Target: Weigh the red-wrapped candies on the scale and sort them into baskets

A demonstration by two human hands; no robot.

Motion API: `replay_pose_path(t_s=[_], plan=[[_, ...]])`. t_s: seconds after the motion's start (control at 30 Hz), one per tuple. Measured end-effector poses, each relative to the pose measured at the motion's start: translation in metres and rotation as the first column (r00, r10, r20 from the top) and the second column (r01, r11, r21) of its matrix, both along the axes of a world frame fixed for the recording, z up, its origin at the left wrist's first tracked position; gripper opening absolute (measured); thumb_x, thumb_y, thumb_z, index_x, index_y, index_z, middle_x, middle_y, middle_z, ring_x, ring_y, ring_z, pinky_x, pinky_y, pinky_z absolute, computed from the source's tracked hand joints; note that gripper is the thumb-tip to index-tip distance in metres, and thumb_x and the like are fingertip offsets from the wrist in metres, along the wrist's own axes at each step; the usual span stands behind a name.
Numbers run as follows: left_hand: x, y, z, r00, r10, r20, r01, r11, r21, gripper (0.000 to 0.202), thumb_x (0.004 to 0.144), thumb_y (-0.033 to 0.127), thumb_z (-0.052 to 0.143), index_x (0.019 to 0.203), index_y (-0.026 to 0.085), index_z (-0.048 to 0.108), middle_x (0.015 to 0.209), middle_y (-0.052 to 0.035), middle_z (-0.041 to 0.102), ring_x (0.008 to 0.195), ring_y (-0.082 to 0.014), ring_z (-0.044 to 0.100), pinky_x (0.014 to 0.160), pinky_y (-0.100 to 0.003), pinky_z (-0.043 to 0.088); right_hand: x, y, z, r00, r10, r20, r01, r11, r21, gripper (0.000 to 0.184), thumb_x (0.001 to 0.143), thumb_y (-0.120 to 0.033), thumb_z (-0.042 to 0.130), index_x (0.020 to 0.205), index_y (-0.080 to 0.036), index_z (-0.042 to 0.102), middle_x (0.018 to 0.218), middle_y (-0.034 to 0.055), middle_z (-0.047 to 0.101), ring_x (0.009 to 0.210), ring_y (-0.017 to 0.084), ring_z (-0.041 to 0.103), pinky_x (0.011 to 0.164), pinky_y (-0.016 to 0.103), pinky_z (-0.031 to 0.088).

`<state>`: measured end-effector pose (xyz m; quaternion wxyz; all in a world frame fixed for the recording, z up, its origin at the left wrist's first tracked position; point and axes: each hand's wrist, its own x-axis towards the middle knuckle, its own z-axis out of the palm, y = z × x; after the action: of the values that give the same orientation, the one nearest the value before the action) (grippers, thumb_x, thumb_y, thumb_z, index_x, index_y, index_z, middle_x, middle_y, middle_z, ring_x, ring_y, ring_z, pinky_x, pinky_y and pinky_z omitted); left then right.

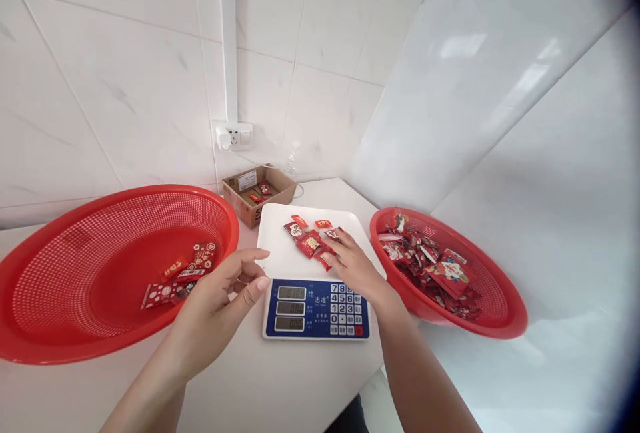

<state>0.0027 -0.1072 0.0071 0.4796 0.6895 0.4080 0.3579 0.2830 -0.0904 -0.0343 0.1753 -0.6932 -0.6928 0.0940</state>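
Note:
A white digital scale (273, 239) with a blue keypad panel stands in the middle of the table. Several small red candy packets (310, 243) lie in a loose group on its pan. My right hand (356, 265) reaches over the pan from the right, fingers stretched out and fingertips at the right side of the packets. Whether it touches them I cannot tell exactly. At the scale's left edge hovers my left hand (220, 306), fingers curved, with a gap between thumb and forefinger and nothing visible in it. The scale's displays are too faint to read surely.
On the left, a large red basket (125, 213) holds a few packets. A smaller red basket (505, 306) on the right carries a heap of them. Behind the scale, a cardboard box (245, 209) contains a few packets, below a wall socket (234, 137) with a plugged-in cable.

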Motion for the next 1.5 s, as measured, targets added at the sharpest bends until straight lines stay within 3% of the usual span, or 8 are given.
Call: replay_pose_path(t_s=[0.23, 0.63, 0.9, 1.17, 1.4, 1.5], plan=[[-0.001, 0.001, 0.001, 0.999, 0.029, -0.020, -0.028, 1.000, 0.012, 0.034, 0.087, 0.047, 0.051, 0.116, 0.029, 0.051, 0.094, -0.0011, 0.062, 0.091, -0.0180, 0.058, 0.081, -0.033, 0.046, 0.001, -0.008, -0.005, 0.998, 0.064, -0.022, -0.062, 0.994, 0.091, 0.045, 0.090, -0.033, 0.045, 0.135, -0.026, 0.050, 0.150, 0.0057, 0.033, 0.142, 0.026, 0.018, 0.113, 0.048, 0.023], [-0.002, 0.001, 0.001, 0.999, 0.031, -0.023, -0.030, 0.999, 0.029, 0.033, 0.087, 0.047, 0.052, 0.115, 0.030, 0.052, 0.094, -0.0007, 0.062, 0.092, -0.0182, 0.058, 0.082, -0.035, 0.045, 0.004, -0.011, -0.011, 0.998, 0.053, -0.044, -0.048, 0.993, 0.110, 0.043, 0.089, -0.036, 0.046, 0.130, -0.026, 0.055, 0.147, 0.0049, 0.040, 0.141, 0.027, 0.022, 0.113, 0.051, 0.024], [-0.001, 0.002, -0.001, 0.998, 0.046, -0.051, -0.045, 0.999, 0.022, 0.035, 0.086, 0.049, 0.052, 0.117, 0.032, 0.051, 0.097, 0.0000, 0.063, 0.097, -0.0191, 0.059, 0.082, -0.035, 0.047, -0.001, -0.009, -0.010, 0.999, 0.032, 0.002, -0.032, 0.998, 0.049, 0.043, 0.090, -0.033, 0.046, 0.131, -0.025, 0.054, 0.147, 0.0067, 0.039, 0.140, 0.028, 0.022, 0.111, 0.051, 0.025], [0.001, 0.001, 0.003, 0.996, 0.037, -0.085, -0.035, 0.999, 0.018, 0.035, 0.086, 0.048, 0.051, 0.116, 0.029, 0.051, 0.095, 0.0001, 0.064, 0.096, -0.0186, 0.060, 0.081, -0.032, 0.047, 0.004, -0.012, -0.001, 0.999, 0.051, 0.004, -0.051, 0.996, 0.070, 0.031, 0.090, -0.031, 0.045, 0.110, -0.024, 0.068, 0.132, 0.0089, 0.054, 0.126, 0.024, 0.046, 0.107, 0.045, 0.034], [0.001, 0.001, 0.004, 0.992, 0.044, -0.122, -0.041, 0.999, 0.031, 0.037, 0.086, 0.047, 0.050, 0.118, 0.028, 0.052, 0.096, -0.0011, 0.065, 0.095, -0.0192, 0.061, 0.080, -0.032, 0.049, 0.002, 0.002, 0.006, 1.000, -0.018, 0.023, 0.018, 1.000, 0.003, 0.046, 0.090, -0.037, 0.045, 0.133, -0.022, 0.052, 0.148, 0.0107, 0.036, 0.138, 0.027, 0.027, 0.110, 0.049, 0.027], [0.001, 0.002, 0.003, 0.990, 0.062, -0.127, -0.057, 0.997, 0.048, 0.037, 0.086, 0.048, 0.050, 0.117, 0.028, 0.052, 0.096, -0.0012, 0.066, 0.096, -0.0198, 0.062, 0.079, -0.032, 0.049, 0.005, 0.007, 0.001, 0.999, -0.011, 0.035, 0.012, 0.999, -0.030, 0.047, 0.091, -0.039, 0.044, 0.135, -0.024, 0.049, 0.147, 0.0100, 0.038, 0.139, 0.028, 0.026, 0.110, 0.052, 0.025]])
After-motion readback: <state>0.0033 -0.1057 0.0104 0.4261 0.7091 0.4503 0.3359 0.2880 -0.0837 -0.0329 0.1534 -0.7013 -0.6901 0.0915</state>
